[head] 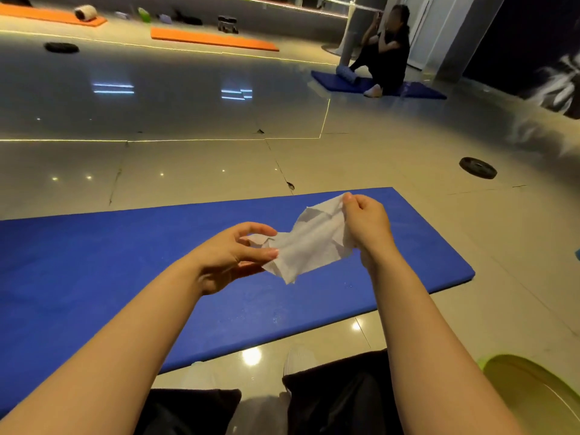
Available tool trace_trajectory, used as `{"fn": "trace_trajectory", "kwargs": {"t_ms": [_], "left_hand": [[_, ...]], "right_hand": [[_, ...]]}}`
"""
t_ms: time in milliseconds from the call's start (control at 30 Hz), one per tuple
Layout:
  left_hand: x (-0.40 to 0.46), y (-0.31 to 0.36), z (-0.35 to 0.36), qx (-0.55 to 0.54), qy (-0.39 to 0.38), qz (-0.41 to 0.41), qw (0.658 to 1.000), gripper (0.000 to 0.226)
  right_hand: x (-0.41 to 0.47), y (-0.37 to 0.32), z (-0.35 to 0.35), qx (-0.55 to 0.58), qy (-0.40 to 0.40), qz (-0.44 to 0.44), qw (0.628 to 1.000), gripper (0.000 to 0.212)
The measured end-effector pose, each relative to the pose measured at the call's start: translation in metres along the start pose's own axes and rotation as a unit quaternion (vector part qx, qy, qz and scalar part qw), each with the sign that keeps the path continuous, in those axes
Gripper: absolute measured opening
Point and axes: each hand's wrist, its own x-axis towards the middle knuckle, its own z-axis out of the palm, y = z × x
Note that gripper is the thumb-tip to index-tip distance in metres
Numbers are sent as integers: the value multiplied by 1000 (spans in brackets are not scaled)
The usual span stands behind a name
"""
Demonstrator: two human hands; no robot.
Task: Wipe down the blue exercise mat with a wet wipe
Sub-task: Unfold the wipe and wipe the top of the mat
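A crumpled white wet wipe point(309, 243) hangs stretched between two bare hands, held in the air above the blue exercise mat point(125, 262), which lies flat on the glossy tiled floor point(188, 164) and runs from the left edge of the scene to a corner at the right. The left hand point(233, 255) pinches the wipe's near left corner between thumb and fingertips; the right hand point(365, 222) pinches its far upper edge, fingers curled round the fabric. The wipe is not yet touching the mat, so the step in hand appears to be opening it out. Doing that well likely means pulling the corners apart until the folds flatten, then laying the sheet under a flat palm and working in overlapping strokes from one end. Farther off, a second person point(384, 51) sits on another blue mat point(420, 91) at the far right, and orange mats point(213, 39) lie at the far left.
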Motion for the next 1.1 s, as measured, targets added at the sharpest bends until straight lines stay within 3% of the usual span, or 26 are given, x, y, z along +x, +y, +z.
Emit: {"fn": "trace_trajectory", "kwargs": {"t_ms": [167,333,467,600,633,733,867,1000,1100], "left_hand": [[21,4,-29,-50,64,-23,996,17],[38,5,-24,-56,96,-60,992,22],[45,10,-11,-57,97,-34,993,32],[51,12,-5,-57,82,-28,995,33],[51,11,-5,-47,69,-39,996,33],[56,7,-12,25,24,-77,996,37],[67,2,-27,108,29,-99,989,34],[85,-30,-55,171,16,-163,972,26],[105,-83,-82,260,64,-161,950,23]], "right_hand": [[29,-3,10,84,-16,77,993,20],[32,3,22,50,-32,118,991,30],[33,7,26,63,-8,140,988,36],[36,6,21,151,-50,156,975,7],[38,6,19,163,-70,156,972,7],[46,10,13,138,-144,140,970,36],[59,27,0,35,-225,133,965,43],[71,74,12,-7,-216,132,968,46],[79,124,35,-53,-194,138,970,39]]}}
